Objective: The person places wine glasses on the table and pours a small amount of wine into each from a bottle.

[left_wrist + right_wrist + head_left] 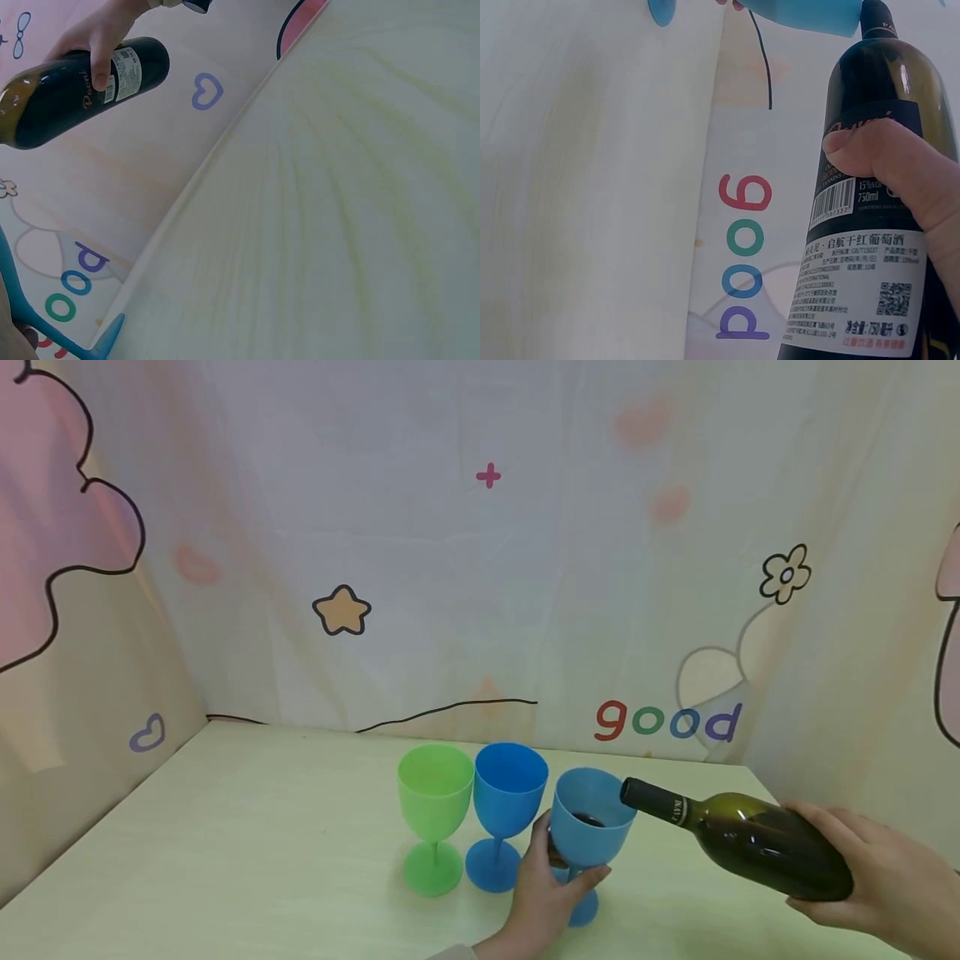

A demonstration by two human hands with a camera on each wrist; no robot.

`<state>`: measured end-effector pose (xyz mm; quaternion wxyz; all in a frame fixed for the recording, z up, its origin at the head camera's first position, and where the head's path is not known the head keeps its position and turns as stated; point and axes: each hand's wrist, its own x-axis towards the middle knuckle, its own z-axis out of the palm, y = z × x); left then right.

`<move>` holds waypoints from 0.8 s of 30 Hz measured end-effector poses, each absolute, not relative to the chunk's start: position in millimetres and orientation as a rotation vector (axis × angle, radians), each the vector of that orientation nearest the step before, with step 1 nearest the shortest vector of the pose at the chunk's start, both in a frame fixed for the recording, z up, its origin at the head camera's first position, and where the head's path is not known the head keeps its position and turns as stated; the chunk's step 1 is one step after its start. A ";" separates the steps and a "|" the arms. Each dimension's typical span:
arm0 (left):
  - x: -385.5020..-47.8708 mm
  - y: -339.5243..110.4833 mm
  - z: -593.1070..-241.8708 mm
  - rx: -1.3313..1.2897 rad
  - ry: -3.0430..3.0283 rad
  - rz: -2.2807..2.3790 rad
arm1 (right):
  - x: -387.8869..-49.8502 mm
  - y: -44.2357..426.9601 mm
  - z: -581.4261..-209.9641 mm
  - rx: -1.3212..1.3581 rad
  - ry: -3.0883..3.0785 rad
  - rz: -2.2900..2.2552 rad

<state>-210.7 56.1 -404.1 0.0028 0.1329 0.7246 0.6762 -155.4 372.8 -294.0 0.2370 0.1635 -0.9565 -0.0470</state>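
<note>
A light blue goblet [592, 839] with dark liquid inside is gripped low on its bowl and stem by my left hand [542, 889]. My right hand [892, 872] grips a dark green wine bottle [765, 843] round its body, tilted with the neck down to the left. In the head view the bottle's mouth is at the goblet's right rim. The right wrist view shows the thumb across the bottle's dark label, above a white label [855, 292]. Only part of the light blue goblet [45, 330] appears in the left wrist view.
A blue goblet [512, 785] stands upright just left of my left hand. Beside it, further left, stands a light green goblet [435, 797]. All are on a pale table [262, 843], with a printed cloth [420, 543] hanging behind and at the sides.
</note>
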 end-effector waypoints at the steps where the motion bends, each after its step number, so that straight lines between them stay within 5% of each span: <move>1: -210.7 56.1 -404.2 0.408 2.270 2.117 | -154.9 373.1 -294.4 0.446 -2.629 -0.121; 24: -211.1 56.0 -405.1 0.414 2.280 2.110 | -152.0 379.5 -299.9 0.410 -2.654 -0.115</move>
